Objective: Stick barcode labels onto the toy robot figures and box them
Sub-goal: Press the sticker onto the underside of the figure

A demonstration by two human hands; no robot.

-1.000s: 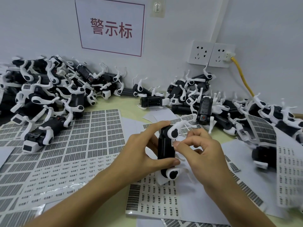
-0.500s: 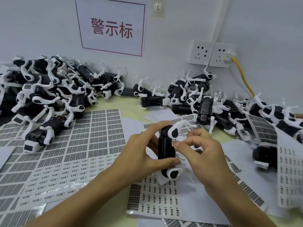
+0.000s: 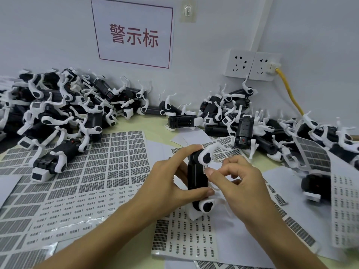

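A white sign [image 3: 134, 33] with a dark red border hangs on the wall above the far edge of the tabletop, and it carries three large red characters, 警示标. The label sheets [image 3: 108, 164] that lie over the left and middle of the tabletop bear rows of small barcodes, too fine to read. The lower rows of these sheets and the sheet [image 3: 184, 237] at the near edge carry small printed words in repeated rows, but the letters are too small and blurred to tell.
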